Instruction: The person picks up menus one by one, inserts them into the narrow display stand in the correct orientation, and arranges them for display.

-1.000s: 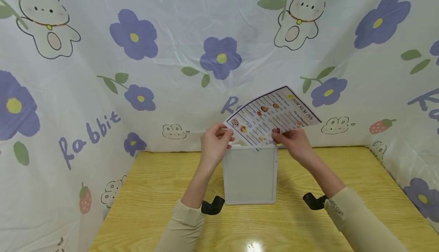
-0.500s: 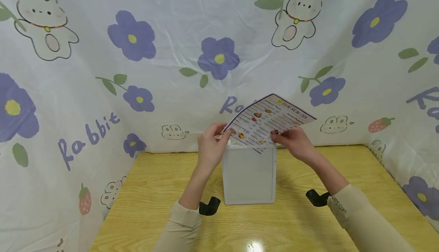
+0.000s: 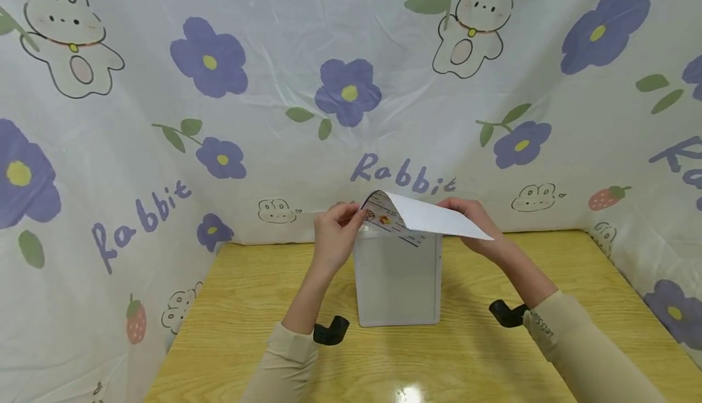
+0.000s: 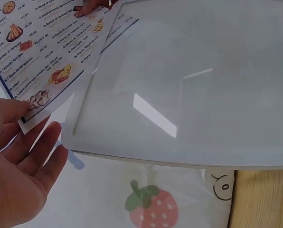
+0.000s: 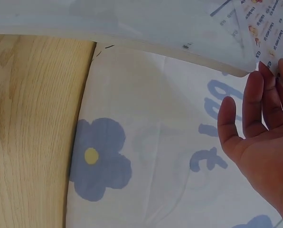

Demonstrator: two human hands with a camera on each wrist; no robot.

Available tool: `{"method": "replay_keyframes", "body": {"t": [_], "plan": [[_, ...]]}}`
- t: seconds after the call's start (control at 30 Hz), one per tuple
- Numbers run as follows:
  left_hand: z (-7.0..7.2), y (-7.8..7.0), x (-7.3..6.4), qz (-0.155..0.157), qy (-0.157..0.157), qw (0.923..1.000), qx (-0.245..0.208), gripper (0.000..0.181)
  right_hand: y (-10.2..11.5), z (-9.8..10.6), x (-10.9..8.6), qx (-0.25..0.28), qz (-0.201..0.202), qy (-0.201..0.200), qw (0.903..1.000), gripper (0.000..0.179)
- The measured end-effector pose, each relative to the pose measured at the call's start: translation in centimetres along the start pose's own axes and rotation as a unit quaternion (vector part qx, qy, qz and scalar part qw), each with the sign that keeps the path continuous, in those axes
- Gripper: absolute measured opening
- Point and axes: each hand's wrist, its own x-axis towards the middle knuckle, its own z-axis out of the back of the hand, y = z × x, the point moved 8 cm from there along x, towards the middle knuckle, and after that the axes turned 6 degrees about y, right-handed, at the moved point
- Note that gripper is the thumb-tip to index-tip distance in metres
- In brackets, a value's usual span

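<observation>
A printed menu sheet (image 3: pixel 384 217) with food pictures is bent over in the head view, its blank white back (image 3: pixel 433 215) turned up. My left hand (image 3: pixel 336 235) pinches one corner of it between thumb and fingers; the left wrist view shows this grip at the menu corner (image 4: pixel 34 107). On the other side, my right hand (image 3: pixel 474 223) pinches the sheet, partly hidden under the folded part. A white-rimmed frame with a clear panel (image 3: pixel 399 281) stands upright below. One corner of the menu is inside the frame's top, seen through the panel.
The frame stands on a wooden table (image 3: pixel 263 293). Behind and at both sides hangs a white cloth (image 3: pixel 263 147) printed with flowers, rabbits and strawberries. A black wrist mount (image 3: pixel 331 331) shows at the left wrist, another (image 3: pixel 507 313) at the right.
The upper part of the menu has sunk and flopped over toward me, so its white back now shows. Both hands stay near the frame's top with their pinches kept.
</observation>
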Motion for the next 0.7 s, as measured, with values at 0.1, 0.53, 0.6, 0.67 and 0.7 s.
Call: {"method": "replay_keyframes", "body": {"t": [0.1,0.53,0.6,0.67,0.7], "plan": [[-0.1,0.3,0.0,0.007,0.003,1.0000,-0.001,0.010,-0.3,0.0,0.0,0.007,-0.011,0.001,0.9999,0.018],[-1.0,1.6,-0.5,0.070,0.050,0.9962,-0.017,0.012,0.2,0.2,0.3,0.113,0.041,-0.012,0.9927,0.027],[-1.1,1.9,-0.6,0.077,0.055,0.9955,-0.012,0.012,0.5,0.4,0.3,0.044,0.050,-0.031,0.9973,0.019],[-1.1,2.1,-0.7,0.083,0.058,0.9948,-0.009,0.012,0.4,0.5,0.4,-0.025,0.040,-0.048,0.9977,0.015],[-1.1,2.2,-0.7,0.084,0.058,0.9947,-0.008,0.011,0.3,0.5,0.5,-0.036,0.027,-0.050,0.9977,0.019]]}}
